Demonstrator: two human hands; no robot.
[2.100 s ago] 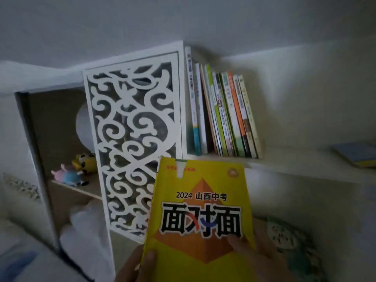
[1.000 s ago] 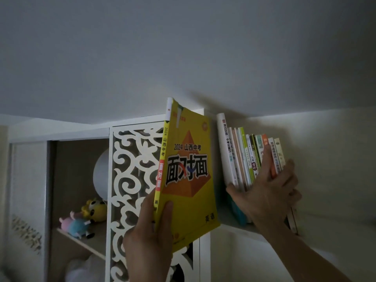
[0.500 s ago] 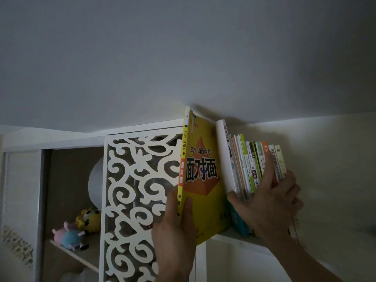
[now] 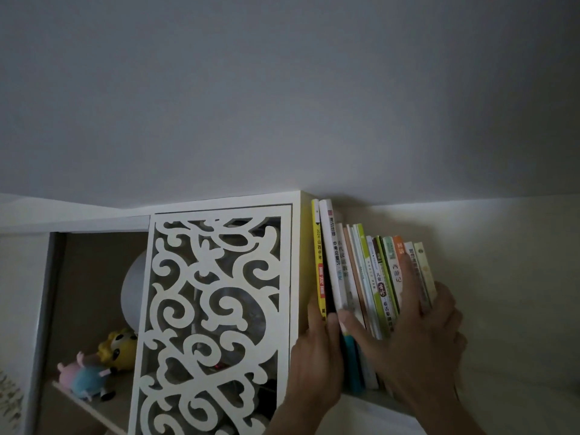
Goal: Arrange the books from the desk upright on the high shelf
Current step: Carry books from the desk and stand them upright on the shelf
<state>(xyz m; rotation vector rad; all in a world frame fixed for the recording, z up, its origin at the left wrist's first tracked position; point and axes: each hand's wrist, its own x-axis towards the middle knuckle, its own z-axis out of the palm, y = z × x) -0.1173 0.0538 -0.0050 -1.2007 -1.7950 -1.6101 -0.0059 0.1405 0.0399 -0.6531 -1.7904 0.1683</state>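
Observation:
The yellow book (image 4: 319,262) stands upright at the left end of the row of books (image 4: 373,277) on the high shelf (image 4: 373,398), squeezed between the white cabinet's side and a tall white book (image 4: 331,255). My left hand (image 4: 317,359) pinches the lower part of its spine from below. My right hand (image 4: 414,337) lies spread across the spines of the row, thumb near the white book, fingers reaching the right-hand end. The books' lower parts are hidden by both hands.
A white cabinet with a fretwork door (image 4: 213,309) adjoins the shelf on the left. Its open compartment holds a pink-and-blue plush toy (image 4: 88,376), a yellow plush toy (image 4: 120,346) and a white round object (image 4: 135,287). The ceiling is just above the books.
The yellow book was lifted, turned spine-out and slid into the gap at the row's left end; it now stands upright. My right hand kept holding the row to the right.

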